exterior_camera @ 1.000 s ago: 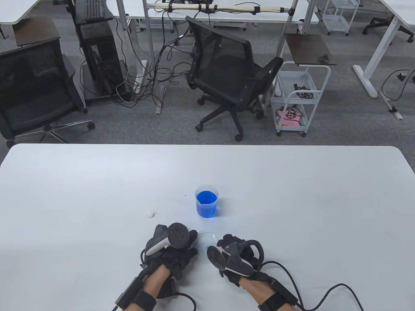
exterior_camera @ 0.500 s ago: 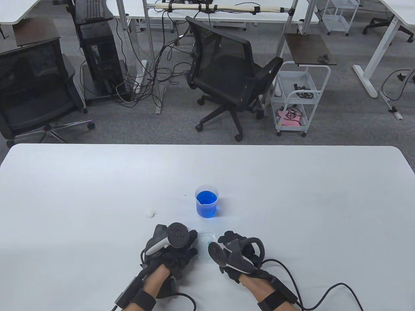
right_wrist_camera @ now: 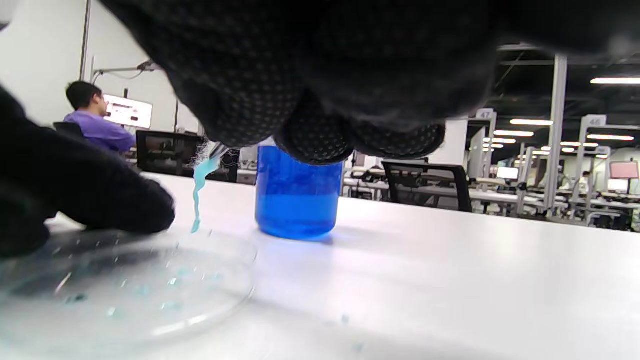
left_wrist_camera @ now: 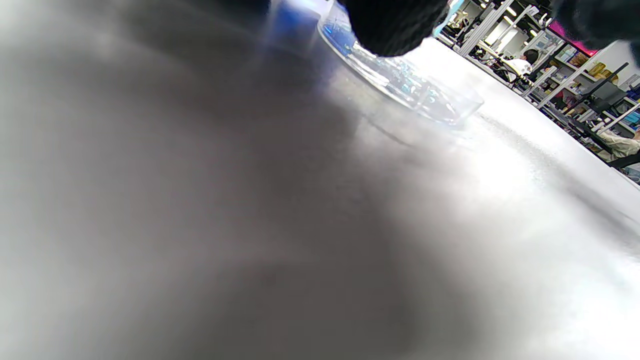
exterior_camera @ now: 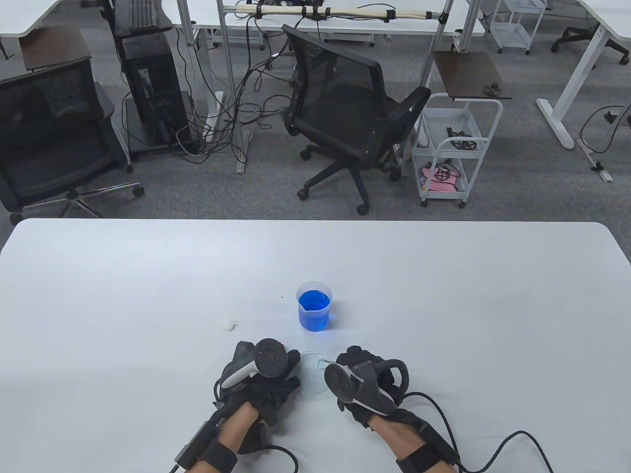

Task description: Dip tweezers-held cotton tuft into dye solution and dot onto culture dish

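Note:
A clear culture dish (exterior_camera: 311, 377) with small blue dots lies on the table between my hands. My left hand (exterior_camera: 276, 369) holds it at its left rim; a fingertip (left_wrist_camera: 395, 25) rests on the dish (left_wrist_camera: 425, 92). My right hand (exterior_camera: 352, 364) pinches metal tweezers (exterior_camera: 326, 363), whose tip holds a dyed, light-blue cotton tuft (right_wrist_camera: 200, 185). The tuft hangs just above the dish's (right_wrist_camera: 150, 290) far edge. A beaker of blue dye (exterior_camera: 314, 308) stands behind the dish, and shows in the right wrist view (right_wrist_camera: 297, 200) too.
A spare white cotton tuft (exterior_camera: 227, 324) lies on the white table (exterior_camera: 443, 305), left of the beaker. Glove cables (exterior_camera: 493, 443) trail off the near edge. Office chairs and a cart stand beyond the far edge.
My right hand has shifted a little to the right and away from me, drawing the tweezers' tip toward the dish's far right edge. More of the dish shows. The left hand has not moved.

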`<state>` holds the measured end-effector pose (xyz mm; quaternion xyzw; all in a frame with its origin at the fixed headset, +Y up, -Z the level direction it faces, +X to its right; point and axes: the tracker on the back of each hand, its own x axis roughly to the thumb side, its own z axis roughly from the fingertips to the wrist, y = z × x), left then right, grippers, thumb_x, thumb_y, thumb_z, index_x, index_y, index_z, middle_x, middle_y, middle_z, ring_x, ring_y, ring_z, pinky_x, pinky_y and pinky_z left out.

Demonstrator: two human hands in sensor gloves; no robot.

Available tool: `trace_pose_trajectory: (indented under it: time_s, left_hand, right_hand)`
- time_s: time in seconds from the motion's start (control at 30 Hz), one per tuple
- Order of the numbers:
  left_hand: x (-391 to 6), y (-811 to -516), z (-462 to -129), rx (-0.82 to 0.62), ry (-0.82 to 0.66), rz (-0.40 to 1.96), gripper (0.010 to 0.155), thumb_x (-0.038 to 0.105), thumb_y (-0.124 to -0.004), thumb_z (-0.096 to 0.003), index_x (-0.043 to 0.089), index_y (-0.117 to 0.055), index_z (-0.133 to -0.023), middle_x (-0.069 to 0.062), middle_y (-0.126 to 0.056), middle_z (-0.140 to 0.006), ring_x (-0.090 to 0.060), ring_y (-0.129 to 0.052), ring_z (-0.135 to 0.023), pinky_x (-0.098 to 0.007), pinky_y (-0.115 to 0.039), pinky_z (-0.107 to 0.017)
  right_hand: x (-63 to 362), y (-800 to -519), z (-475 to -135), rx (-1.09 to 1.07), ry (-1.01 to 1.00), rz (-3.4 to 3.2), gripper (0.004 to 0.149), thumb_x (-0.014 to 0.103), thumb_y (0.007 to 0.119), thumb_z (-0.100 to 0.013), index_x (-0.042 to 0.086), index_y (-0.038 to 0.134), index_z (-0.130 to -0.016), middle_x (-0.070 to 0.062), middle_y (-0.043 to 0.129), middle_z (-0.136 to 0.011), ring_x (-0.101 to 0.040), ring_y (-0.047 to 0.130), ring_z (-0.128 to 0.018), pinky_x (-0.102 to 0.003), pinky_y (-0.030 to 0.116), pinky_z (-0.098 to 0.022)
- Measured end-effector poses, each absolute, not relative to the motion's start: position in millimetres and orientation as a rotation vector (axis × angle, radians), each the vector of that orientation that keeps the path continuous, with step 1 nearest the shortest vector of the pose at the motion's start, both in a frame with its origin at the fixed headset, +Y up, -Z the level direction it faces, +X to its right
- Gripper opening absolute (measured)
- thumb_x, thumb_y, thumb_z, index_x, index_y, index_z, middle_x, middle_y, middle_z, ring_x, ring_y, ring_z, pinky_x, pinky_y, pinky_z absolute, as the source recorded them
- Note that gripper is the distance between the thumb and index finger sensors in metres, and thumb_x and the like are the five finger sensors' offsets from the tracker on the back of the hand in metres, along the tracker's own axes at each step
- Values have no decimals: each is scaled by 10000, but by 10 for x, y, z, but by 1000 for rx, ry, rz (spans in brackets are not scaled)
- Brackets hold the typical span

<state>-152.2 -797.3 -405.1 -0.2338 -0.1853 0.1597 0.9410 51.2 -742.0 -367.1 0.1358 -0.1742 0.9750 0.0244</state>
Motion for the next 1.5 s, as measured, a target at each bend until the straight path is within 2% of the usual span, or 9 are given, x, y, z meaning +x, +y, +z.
trace_pose_trajectory:
  time_s: [0.13,0.37,0.5,0.77,1.17,1.33,1.5]
  left_hand:
    - [-1524,-7973,-4052,-478,-377,327,651,367,-658,-628,191,-321,-1156,-265,-202,-1225,-557,-177,-1047,-767,-200,-665]
    - [-1525,-7973,-4051,-478,-377,326,651,368,-658,-628,192,-320,-1157,-269,-203,-1225,-558,-178,-1047,-769,-200,-664]
    - [-1526,-7973,-4053,-478,-377,326,651,369,-657,-628,194,-320,-1156,-264,-201,-1226,-556,-177,-1048,-768,-201,-664]
    - [-1528,-7973,-4055,-478,-376,325,650,368,-656,-628,195,-319,-1156,-264,-202,-1226,-555,-175,-1049,-768,-201,-665]
    - [-1528,-7973,-4053,-478,-374,326,651,366,-655,-628,193,-317,-1157,-267,-198,-1225,-557,-175,-1048,-768,-200,-665]
    - [-1532,-7971,-4056,-479,-374,326,650,367,-654,-629,196,-316,-1156,-265,-198,-1225,-555,-173,-1049,-768,-200,-665]
    - [-1532,-7971,-4056,-479,-374,326,650,366,-654,-628,195,-316,-1157,-266,-197,-1226,-555,-174,-1049,-769,-200,-665]
  right_hand:
    - [525,-7480,-3683,418,-514,3033,405,303,938,-251,3,1074,-487,-235,1036,-520,-145,982,-162,-299,890,-39]
    - [420,-7755,-3746,477,-394,3147,404,302,937,-253,3,1074,-487,-233,1037,-520,-144,982,-164,-299,891,-41]
    - [440,-7700,-3733,465,-419,3125,406,303,937,-252,2,1074,-486,-233,1037,-520,-145,982,-164,-299,891,-41]
    - [560,-7416,-3578,434,-528,3023,406,302,938,-251,0,1074,-486,-236,1035,-521,-146,981,-161,-300,889,-39]
    - [388,-7748,-3642,520,-377,3149,405,302,938,-252,2,1073,-488,-233,1036,-521,-145,981,-163,-299,889,-40]
    - [421,-7715,-3638,505,-388,3133,405,302,938,-251,2,1074,-487,-235,1036,-520,-146,981,-162,-299,889,-40]
    - [505,-7498,-3547,474,-470,3054,406,303,938,-251,2,1074,-487,-236,1035,-521,-144,981,-162,-299,889,-39]
